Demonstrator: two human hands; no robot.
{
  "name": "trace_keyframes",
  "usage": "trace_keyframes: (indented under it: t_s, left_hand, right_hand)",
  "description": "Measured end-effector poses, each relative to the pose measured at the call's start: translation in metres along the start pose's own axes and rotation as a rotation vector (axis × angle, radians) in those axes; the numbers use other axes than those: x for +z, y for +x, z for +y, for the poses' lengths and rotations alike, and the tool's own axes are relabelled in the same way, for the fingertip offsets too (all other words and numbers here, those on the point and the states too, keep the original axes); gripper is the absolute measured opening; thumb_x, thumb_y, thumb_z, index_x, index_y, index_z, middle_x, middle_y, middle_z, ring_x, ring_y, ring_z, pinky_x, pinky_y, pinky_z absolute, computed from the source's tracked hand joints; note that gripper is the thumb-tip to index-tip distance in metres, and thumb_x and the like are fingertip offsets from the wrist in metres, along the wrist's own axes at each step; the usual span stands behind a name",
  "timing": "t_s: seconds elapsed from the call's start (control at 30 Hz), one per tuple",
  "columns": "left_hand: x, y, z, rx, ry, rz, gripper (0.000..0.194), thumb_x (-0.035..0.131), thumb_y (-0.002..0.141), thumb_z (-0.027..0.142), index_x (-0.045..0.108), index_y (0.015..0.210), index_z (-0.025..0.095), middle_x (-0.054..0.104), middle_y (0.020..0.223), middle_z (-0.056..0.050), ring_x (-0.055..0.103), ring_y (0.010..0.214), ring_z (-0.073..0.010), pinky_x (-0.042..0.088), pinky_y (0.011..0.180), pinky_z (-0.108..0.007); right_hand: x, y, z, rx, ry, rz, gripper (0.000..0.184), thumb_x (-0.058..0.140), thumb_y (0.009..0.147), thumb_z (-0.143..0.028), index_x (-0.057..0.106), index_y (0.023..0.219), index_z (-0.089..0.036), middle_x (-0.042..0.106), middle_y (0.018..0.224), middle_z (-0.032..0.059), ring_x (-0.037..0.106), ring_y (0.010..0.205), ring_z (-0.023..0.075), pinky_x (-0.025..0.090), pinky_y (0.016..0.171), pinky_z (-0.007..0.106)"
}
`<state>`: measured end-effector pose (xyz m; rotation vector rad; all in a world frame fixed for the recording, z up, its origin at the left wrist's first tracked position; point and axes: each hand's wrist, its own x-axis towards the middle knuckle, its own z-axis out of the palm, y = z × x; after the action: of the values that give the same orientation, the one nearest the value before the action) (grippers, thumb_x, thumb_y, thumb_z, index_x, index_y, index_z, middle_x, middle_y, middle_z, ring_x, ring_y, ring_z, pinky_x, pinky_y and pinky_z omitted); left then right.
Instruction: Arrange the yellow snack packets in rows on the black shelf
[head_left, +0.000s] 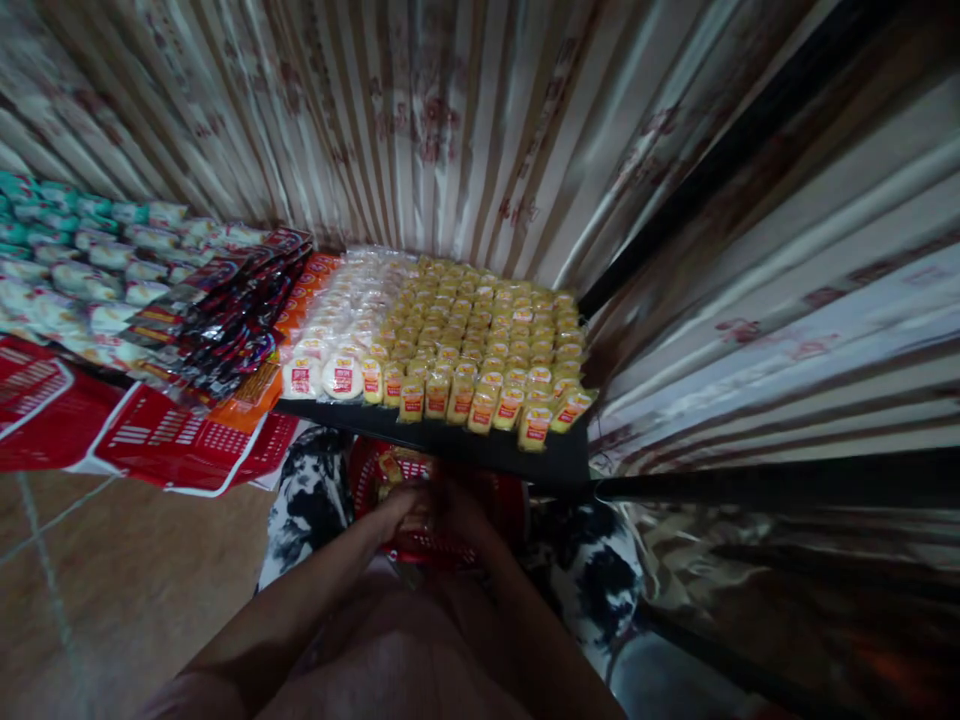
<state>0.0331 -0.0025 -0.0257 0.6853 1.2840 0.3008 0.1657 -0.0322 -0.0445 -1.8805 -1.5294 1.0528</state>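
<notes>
A red plastic basket (367,450) sits between my knees, under the table's front edge, with a few small yellow wrapped packets (390,468) inside. Both hands reach down into it and come close together. The fingers of my left hand (405,503) look curled beside the packets; what they hold is too dark to make out. My right hand (463,512) is in deep shadow, its fingers hidden. Above the basket, many yellow wrapped snack packets (480,330) stand in tight rows on the black tabletop (435,436), with white round wrapped packets (343,377) at their left.
Further left lie dark shiny packets (232,310), an orange packet sheet (255,400) and white-and-green packets (90,260). A red printed cloth (172,440) hangs over the front edge. Striped curtains (420,120) close off the back, with black frame bars (720,480) at the right.
</notes>
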Motion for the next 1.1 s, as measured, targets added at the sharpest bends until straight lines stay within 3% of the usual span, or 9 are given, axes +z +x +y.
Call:
trace_keyframes:
  t_s: [0.13,0.23,0.37,0.47,0.57,0.67,0.8,0.97,1.1]
  left_hand:
    - [-0.009,-0.024,0.010,0.119,-0.011,0.000,0.022,0.070,0.060,0.026,0.053,0.071,0.016,0.056,0.066,0.004,0.052,0.061,-0.0076,0.041,0.060,-0.018]
    - [-0.015,-0.043,0.014,0.242,0.076,-0.062,0.029,0.073,0.055,0.030,0.053,0.071,0.016,0.051,0.060,0.006,0.044,0.054,-0.0060,0.033,0.053,-0.017]
    - [-0.011,-0.065,0.022,0.333,0.221,-0.116,0.034,0.071,0.057,0.039,0.052,0.076,0.017,0.047,0.056,0.007,0.040,0.050,-0.0069,0.029,0.049,-0.018]
    - [-0.003,-0.080,0.035,0.527,0.336,-0.050,0.024,0.067,0.062,0.034,0.055,0.075,0.017,0.053,0.067,0.004,0.048,0.061,-0.0104,0.037,0.057,-0.020]
    - [0.006,-0.092,0.047,0.710,0.419,0.007,0.021,0.065,0.064,0.025,0.060,0.082,0.018,0.059,0.087,-0.001,0.054,0.085,-0.0163,0.042,0.077,-0.025]
    - [0.013,-0.098,0.055,0.692,0.369,-0.057,0.035,0.063,0.068,0.028,0.056,0.101,0.019,0.061,0.098,-0.004,0.056,0.091,-0.0178,0.044,0.080,-0.026]
    - [0.025,-0.099,0.063,0.656,0.265,-0.101,0.042,0.060,0.071,0.030,0.050,0.110,0.017,0.061,0.100,-0.006,0.058,0.086,-0.0169,0.046,0.076,-0.026]
    - [0.045,-0.097,0.073,0.679,0.415,-0.053,0.037,0.060,0.070,0.021,0.055,0.106,0.015,0.062,0.096,-0.006,0.057,0.083,-0.0161,0.045,0.077,-0.027]
    - [0.064,-0.085,0.074,0.716,0.478,-0.031,0.025,0.057,0.069,0.015,0.058,0.094,0.014,0.061,0.086,-0.004,0.055,0.077,-0.0145,0.045,0.073,-0.026]
  right_hand:
    - [-0.023,-0.018,-0.016,-0.031,0.130,-0.051,0.025,0.051,0.067,-0.016,0.062,0.089,-0.018,0.068,0.089,0.0047,0.062,0.083,0.0188,0.048,0.076,0.031]
    - [-0.037,-0.033,-0.026,-0.026,0.340,-0.066,0.022,0.050,0.067,-0.021,0.060,0.086,-0.018,0.067,0.087,0.0034,0.061,0.084,0.0192,0.048,0.078,0.033]
    - [-0.050,-0.047,-0.038,-0.029,0.507,0.020,0.022,0.055,0.069,-0.031,0.061,0.085,-0.017,0.067,0.086,0.0043,0.061,0.083,0.0205,0.048,0.079,0.036]
    - [-0.057,-0.050,-0.045,-0.074,0.531,0.151,0.029,0.059,0.070,-0.037,0.060,0.093,-0.018,0.066,0.099,0.0068,0.060,0.094,0.0220,0.045,0.088,0.039]
    - [-0.064,-0.051,-0.052,-0.093,0.630,0.185,0.038,0.060,0.072,-0.041,0.055,0.103,-0.019,0.063,0.107,0.0092,0.059,0.099,0.0219,0.046,0.088,0.039]
    - [-0.073,-0.052,-0.058,-0.124,0.760,0.199,0.046,0.061,0.072,-0.043,0.050,0.110,-0.019,0.060,0.116,0.0117,0.058,0.105,0.0220,0.045,0.092,0.039]
    - [-0.087,-0.058,-0.067,-0.150,0.832,0.227,0.052,0.061,0.073,-0.044,0.047,0.116,-0.020,0.054,0.125,0.0138,0.053,0.114,0.0242,0.045,0.094,0.041]
    - [-0.087,-0.060,-0.068,-0.134,0.966,0.304,0.050,0.062,0.073,-0.038,0.045,0.117,-0.021,0.056,0.123,0.0131,0.056,0.111,0.0233,0.046,0.093,0.041]
    - [-0.082,-0.058,-0.060,-0.082,0.925,0.460,0.043,0.063,0.071,-0.037,0.049,0.108,-0.019,0.065,0.104,0.0113,0.064,0.093,0.0222,0.051,0.084,0.040]
